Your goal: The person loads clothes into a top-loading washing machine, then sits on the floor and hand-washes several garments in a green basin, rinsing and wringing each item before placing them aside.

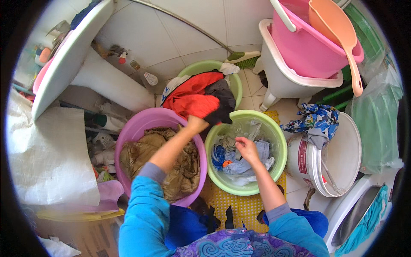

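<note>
My left hand (196, 124) reaches past the purple basin (200, 163) and grips a red and black garment (196, 93), whose folds hide most of my fingers. The garment lies heaped over the rear green basin (237, 86), and its black end hangs near the rim of the front green basin (282, 151). Above that front basin is my right hand (248, 149), fingers apart and seemingly holding nothing. Beneath it, light blue cloth (237, 165), a blue piece (218, 157) and other small items lie in what looks like water. Bulky brown clothing (151, 147) fills the purple basin.
A white bucket (298, 157) on the right carries a blue patterned cloth (316, 122). Behind it, a pink bucket (308, 41) with an orange dipper (337, 29) stands on a white stool (289, 86). A brush (244, 59) leans by the wall. A yellow mat (221, 199) lies underfoot.
</note>
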`<act>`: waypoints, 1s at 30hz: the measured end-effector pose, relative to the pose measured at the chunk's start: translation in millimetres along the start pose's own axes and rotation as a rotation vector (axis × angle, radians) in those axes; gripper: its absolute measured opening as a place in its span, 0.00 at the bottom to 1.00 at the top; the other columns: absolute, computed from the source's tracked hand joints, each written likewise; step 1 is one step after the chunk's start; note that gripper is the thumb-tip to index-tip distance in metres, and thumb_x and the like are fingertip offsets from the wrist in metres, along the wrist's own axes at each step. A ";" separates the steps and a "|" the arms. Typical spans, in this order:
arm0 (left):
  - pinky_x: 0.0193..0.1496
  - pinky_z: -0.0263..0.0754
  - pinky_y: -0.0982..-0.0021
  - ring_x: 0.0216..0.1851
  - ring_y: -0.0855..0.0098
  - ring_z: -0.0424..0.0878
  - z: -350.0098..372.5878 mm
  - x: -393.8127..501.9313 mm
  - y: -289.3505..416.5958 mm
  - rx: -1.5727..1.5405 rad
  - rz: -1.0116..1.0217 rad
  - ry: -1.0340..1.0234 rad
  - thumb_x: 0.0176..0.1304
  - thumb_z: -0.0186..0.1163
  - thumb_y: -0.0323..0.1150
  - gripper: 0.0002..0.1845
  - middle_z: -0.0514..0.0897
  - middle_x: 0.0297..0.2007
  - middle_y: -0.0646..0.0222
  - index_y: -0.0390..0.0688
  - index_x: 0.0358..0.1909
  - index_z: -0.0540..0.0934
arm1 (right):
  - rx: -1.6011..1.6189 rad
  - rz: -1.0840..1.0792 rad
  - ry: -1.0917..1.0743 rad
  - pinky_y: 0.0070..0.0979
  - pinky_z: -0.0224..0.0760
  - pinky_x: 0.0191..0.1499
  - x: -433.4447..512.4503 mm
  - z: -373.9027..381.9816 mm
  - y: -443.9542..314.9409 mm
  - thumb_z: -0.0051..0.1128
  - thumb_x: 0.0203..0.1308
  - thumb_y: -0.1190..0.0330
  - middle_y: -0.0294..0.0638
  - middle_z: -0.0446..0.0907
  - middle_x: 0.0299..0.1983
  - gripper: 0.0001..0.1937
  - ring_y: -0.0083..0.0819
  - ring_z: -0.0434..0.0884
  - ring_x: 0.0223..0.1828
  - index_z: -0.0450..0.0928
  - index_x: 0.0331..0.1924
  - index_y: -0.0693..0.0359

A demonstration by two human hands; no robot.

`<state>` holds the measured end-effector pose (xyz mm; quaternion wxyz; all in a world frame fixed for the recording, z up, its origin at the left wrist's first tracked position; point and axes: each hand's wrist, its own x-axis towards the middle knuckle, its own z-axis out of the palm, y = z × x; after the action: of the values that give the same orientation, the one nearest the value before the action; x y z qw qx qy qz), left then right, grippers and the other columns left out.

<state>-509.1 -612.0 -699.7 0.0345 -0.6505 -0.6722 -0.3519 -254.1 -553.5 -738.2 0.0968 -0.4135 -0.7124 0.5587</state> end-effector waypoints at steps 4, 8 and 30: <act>0.57 0.62 0.60 0.54 0.51 0.70 -53.0 68.3 -28.8 -0.011 -0.696 -0.339 0.49 0.62 0.38 0.24 0.75 0.49 0.50 0.38 0.48 0.75 | 0.020 0.012 0.040 0.24 0.73 0.39 1.1 2.1 10.1 0.56 0.54 0.67 0.42 0.82 0.35 0.14 0.27 0.82 0.34 0.78 0.44 0.62; 0.70 0.38 0.70 0.69 0.55 0.44 -62.3 111.0 -42.1 -0.123 -0.334 -0.516 0.51 0.63 0.41 0.49 0.49 0.65 0.37 0.25 0.64 0.44 | 0.006 0.060 -0.031 0.29 0.74 0.41 4.0 11.2 16.3 0.55 0.53 0.66 0.46 0.82 0.34 0.14 0.36 0.82 0.36 0.78 0.43 0.61; 0.51 0.69 0.56 0.47 0.48 0.76 2.0 -1.9 -230.1 0.329 -1.147 -0.079 0.49 0.55 0.38 0.21 0.78 0.44 0.49 0.41 0.46 0.77 | 0.060 0.090 0.002 0.23 0.74 0.35 -0.4 -9.6 8.9 0.56 0.55 0.70 0.44 0.82 0.32 0.14 0.28 0.82 0.32 0.76 0.46 0.63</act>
<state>-714.8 -591.0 -800.7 -0.0856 -0.1825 -0.9626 -0.1809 -243.8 -546.6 -742.4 0.0845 -0.4426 -0.6760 0.5831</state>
